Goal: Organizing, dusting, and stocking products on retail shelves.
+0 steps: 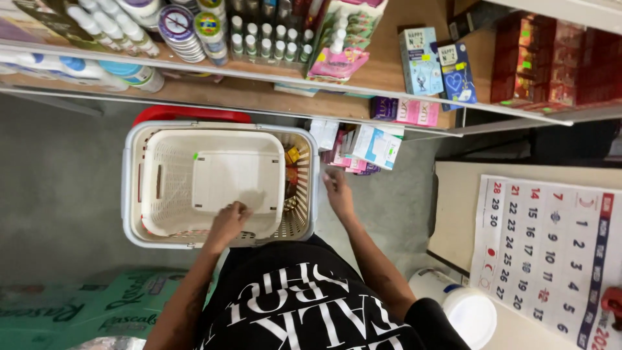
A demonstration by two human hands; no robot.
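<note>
Far left, on the floor: green printed plastic-wrapped pack (97, 311), soft-looking, untouched.

Next right: cream perforated plastic basket (214, 185), upside down, flat base facing up, nested in a larger grey-rimmed cream plastic basket (133, 194) standing on the grey concrete floor (58, 188) below the wooden shelves (259, 94). A red handle (191, 115) shows behind the far rim. Long axis of the inner basket runs left-right across the view, its short sides toward the shelf and the person.

Left hand (228, 222) rests on the near edge of the upturned base, fingers curled onto it; whether they clamp it I cannot tell.

Judgement: thin lattice plastic, light, stiff with some flex, not fragile; the smooth base is slippery, so the rim or side slots give better purchase.

Small yellow and red packets (291, 170) sit in the gap at the right.

Right hand (337, 188) is at the outer basket's right rim, fingers loosely apart, holding nothing.
</note>
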